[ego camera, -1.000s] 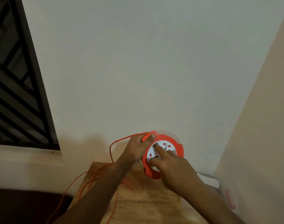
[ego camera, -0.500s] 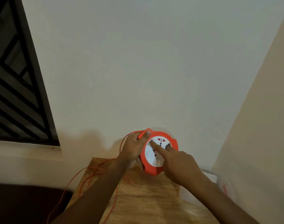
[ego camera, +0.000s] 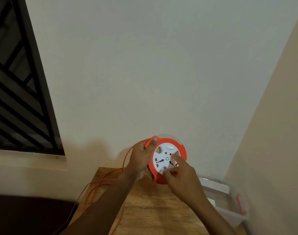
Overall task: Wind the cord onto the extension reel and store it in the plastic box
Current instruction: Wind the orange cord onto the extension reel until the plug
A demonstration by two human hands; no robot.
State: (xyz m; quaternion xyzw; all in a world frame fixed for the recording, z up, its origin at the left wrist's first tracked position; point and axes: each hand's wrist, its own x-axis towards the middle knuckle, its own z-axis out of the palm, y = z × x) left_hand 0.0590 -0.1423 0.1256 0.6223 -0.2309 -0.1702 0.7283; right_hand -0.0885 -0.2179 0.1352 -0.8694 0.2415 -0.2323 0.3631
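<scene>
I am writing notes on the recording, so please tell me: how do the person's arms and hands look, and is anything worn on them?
Both forearms are bare to the picture's lower edge; no sleeve shows. The left hand and right hand carry no glove, ring, watch or bracelet that I can see.

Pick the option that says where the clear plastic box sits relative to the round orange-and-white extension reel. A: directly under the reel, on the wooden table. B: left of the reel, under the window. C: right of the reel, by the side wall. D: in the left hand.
C: the clear plastic box with its orange latch sits to the right of the round orange-and-white extension reel, low against the side wall and beyond the wooden table.
</scene>
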